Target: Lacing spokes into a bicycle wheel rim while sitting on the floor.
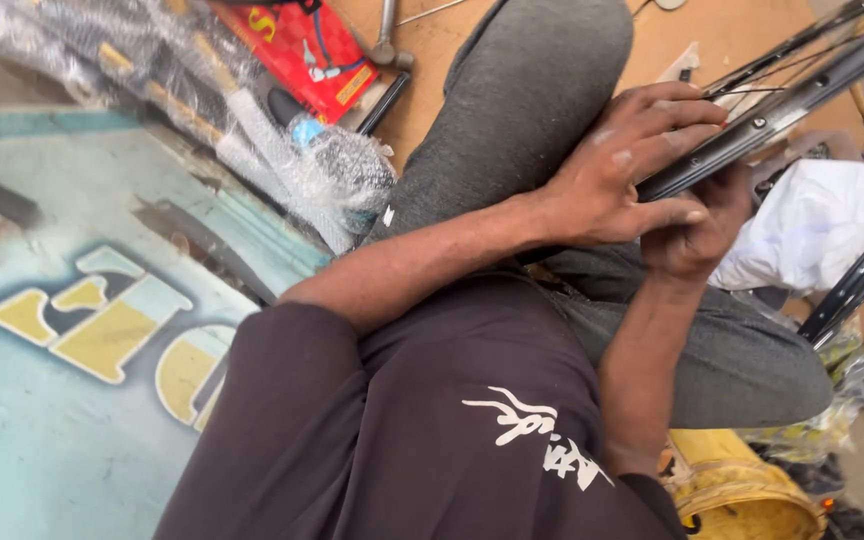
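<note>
Left hand (622, 165) fingers curled over black wheel rim (752, 125); right hand (697, 235) pinching rim underside. Judgement: brace rim on knee, keep spokes (752, 90) untwisted.

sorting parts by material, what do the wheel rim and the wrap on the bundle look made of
Wheel rim: likely metal with a black painted or anodised finish, judging by its hard straight edges, sheen and spoke holes. Bundle wrap: clear plastic bubble wrap, with visible bubbles and glossy crinkles.

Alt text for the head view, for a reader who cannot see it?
Both hands, left and right, grip a black bicycle rim over the seated person's grey-trousered knee. A white bag lies beyond; a yellow bucket sits beside them.
</note>
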